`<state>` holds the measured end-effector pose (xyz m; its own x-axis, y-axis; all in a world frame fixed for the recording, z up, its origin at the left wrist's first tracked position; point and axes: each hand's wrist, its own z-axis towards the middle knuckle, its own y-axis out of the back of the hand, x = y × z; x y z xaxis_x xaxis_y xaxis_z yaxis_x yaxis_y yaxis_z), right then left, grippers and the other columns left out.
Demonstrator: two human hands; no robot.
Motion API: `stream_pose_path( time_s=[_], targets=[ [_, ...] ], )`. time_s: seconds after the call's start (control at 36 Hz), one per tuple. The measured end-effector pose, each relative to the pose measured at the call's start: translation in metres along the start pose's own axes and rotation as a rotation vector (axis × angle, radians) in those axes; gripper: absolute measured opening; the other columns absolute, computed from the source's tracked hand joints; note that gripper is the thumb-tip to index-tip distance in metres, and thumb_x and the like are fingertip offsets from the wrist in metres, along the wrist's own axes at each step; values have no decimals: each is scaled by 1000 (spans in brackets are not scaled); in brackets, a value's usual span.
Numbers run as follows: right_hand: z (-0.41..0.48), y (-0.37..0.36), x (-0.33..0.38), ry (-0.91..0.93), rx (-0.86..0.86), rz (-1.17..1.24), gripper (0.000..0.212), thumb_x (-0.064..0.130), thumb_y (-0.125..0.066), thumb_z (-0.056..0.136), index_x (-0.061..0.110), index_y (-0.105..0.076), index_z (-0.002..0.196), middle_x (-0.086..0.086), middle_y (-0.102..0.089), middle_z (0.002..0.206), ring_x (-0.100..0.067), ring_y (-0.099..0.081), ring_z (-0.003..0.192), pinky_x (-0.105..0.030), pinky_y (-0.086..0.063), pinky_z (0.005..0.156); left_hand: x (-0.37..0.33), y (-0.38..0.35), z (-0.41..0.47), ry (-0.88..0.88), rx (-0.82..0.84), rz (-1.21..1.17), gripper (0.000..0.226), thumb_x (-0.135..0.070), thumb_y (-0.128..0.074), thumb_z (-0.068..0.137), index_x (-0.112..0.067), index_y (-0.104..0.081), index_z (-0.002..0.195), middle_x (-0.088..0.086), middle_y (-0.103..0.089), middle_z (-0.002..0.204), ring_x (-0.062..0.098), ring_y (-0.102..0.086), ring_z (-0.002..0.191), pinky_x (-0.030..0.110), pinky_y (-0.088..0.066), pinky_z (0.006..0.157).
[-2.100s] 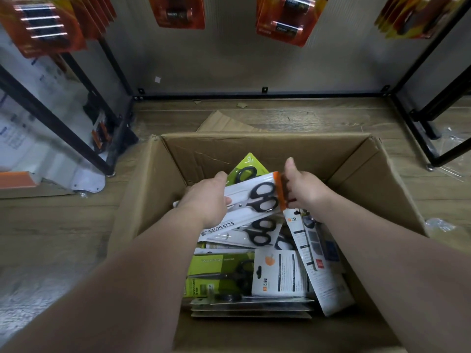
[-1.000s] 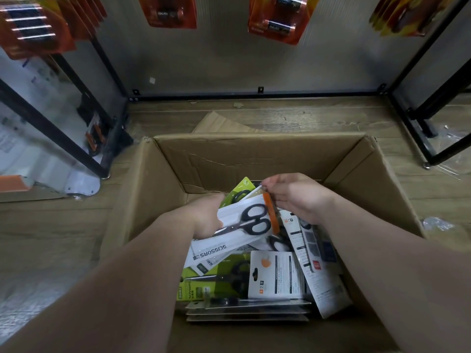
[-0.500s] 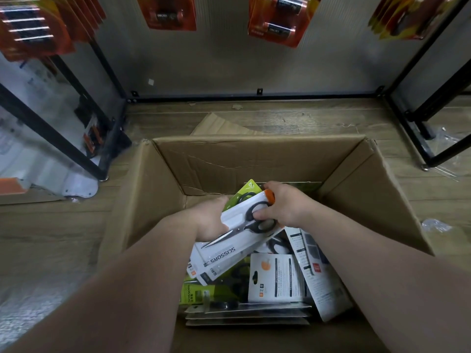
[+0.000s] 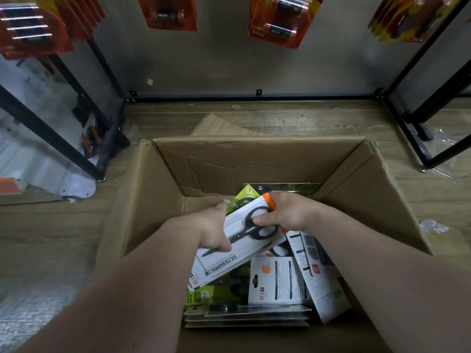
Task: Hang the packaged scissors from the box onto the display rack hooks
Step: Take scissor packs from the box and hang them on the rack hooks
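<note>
Stage: pick-up. Left hand (image 4: pixel 211 233) and right hand (image 4: pixel 285 212) both grip one white card-backed scissors pack with an orange top edge (image 4: pixel 242 250), at lower centre of frame inside the open brown cardboard box (image 4: pixel 254 159). Hanging is not yet done; other packs (image 4: pixel 276 284) lie beneath.

Both bare forearms reach forward and down, converging. The left hand (image 4: pixel 212 231) pinches the pack (image 4: pixel 229 261) by its side, thumb on top; the right hand (image 4: pixel 288 212) grips its far end, fingers curled.
</note>
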<state>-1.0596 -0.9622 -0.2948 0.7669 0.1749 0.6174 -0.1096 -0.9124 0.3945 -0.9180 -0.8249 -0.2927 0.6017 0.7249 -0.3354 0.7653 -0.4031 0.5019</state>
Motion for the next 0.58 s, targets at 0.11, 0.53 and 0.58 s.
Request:
stream_pose_path(
  time_s=[0.11, 0.53, 0.58],
  targets=[
    [-2, 1, 1, 16, 25, 87, 13, 23, -74, 88, 28, -64, 95, 6, -73, 96, -13, -67, 94, -34, -54, 88, -1, 2, 0, -33, -33, 8, 71, -25, -75, 86, -24, -28, 140, 2, -58, 118, 25, -62, 102, 40, -56, 82],
    [5, 1, 1, 333, -238, -591, 82, 58, -77, 73, 31, -44, 143, 4, -39, 145, -19, -32, 133, -38, -35, 111, -19, 0, 3, -160, -112, 359, 62, -7, -59, 95, -26, -29, 146, 6, -51, 128, 25, -50, 96, 33, -38, 68],
    [8, -8, 7, 310, -108, -749, 62, 59, -75, 75, 28, -57, 125, 1, -54, 126, -20, -46, 119, -36, -44, 91, -20, 0, 4, -166, -98, 359, 67, -9, -58, 95, -31, -27, 150, 5, -51, 132, 25, -52, 96, 30, -39, 66]
  ],
)
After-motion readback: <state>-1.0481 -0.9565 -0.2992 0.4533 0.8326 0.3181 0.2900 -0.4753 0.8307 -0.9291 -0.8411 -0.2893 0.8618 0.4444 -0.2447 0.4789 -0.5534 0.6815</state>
